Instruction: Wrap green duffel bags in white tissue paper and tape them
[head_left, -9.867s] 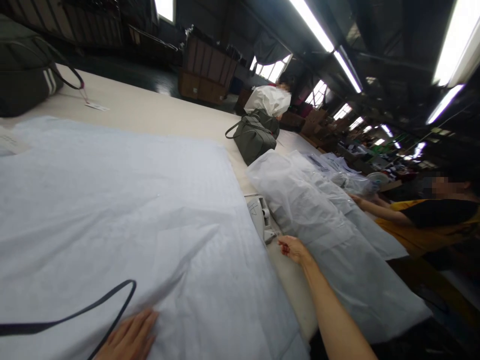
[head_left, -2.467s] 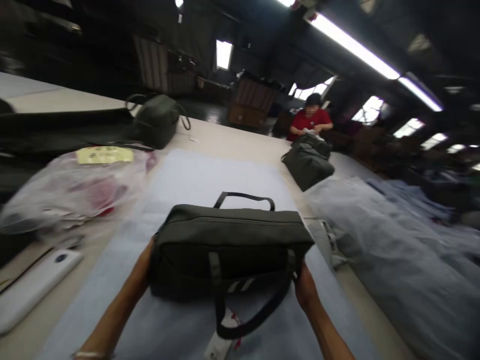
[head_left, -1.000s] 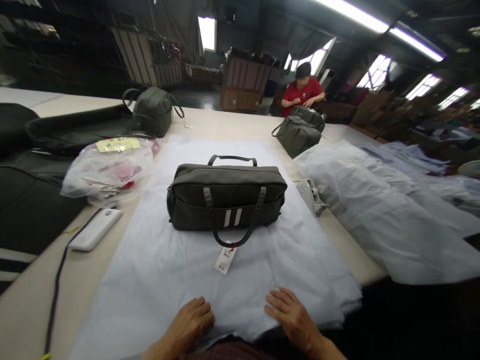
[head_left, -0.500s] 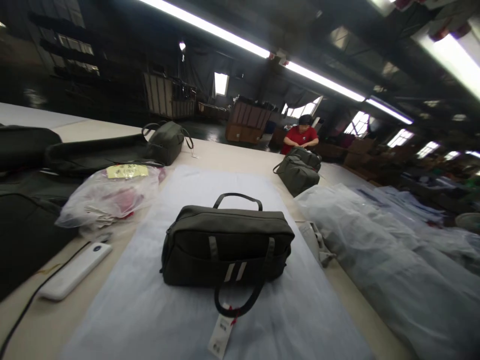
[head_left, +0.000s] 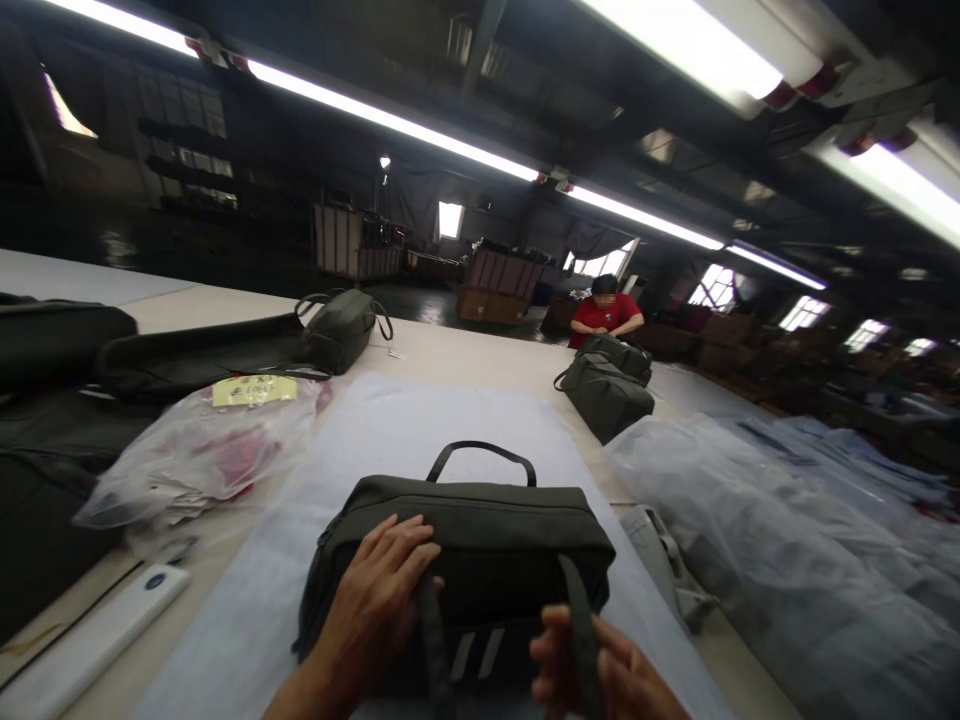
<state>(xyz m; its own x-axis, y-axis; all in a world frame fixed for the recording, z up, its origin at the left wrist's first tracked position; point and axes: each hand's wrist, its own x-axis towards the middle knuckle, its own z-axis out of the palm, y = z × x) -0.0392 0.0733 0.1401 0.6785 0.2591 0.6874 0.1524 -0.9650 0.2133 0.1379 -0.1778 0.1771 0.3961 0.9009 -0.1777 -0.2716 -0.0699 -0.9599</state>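
- Steadying the bag [head_left: 510, 520], bottom centre, the left hand [head_left: 371, 605] lies with fingers loosely spread.
- The right hand [head_left: 626, 672] seems to pinch a strap [head_left: 579, 612]; a light, even grip suits it.

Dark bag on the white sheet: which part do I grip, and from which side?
Probably the far handle, from above, hooking fingers under its arch. It stands up from the bag's top and neither the left hand nor the right hand touches it.
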